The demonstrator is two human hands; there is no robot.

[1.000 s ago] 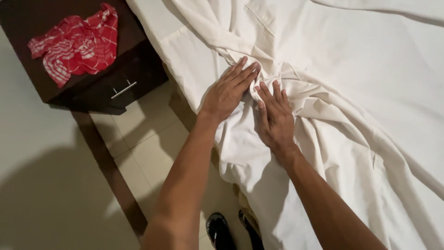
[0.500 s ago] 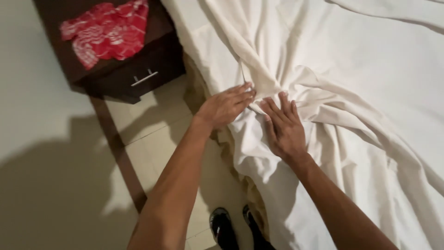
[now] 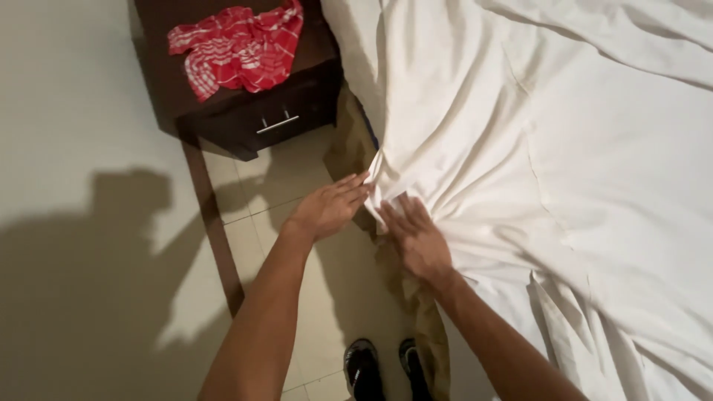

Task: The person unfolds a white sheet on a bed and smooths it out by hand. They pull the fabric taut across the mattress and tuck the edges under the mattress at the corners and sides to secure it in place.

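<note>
1. A person is leaning over the edge of a bed, both bare hands working a white sheet [image 3: 520, 148] that is lying rumpled across the mattress and gathering into folds at the near corner.
2. The left hand [image 3: 330, 206] is reaching in from the floor side, fingers stretched out flat, fingertips touching the bunched edge of the sheet; it is gripping nothing.
3. The right hand [image 3: 417, 238] is lying palm down on the gathered folds, fingers spread and somewhat blurred, pressing rather than clasping.
4. A red and white checked cloth [image 3: 238, 46] is lying crumpled on a dark wooden nightstand [image 3: 256, 119] just beside the bed.
5. The person's black shoes [image 3: 382, 367] are standing on the pale tiled floor [image 3: 267, 200] below.
</note>
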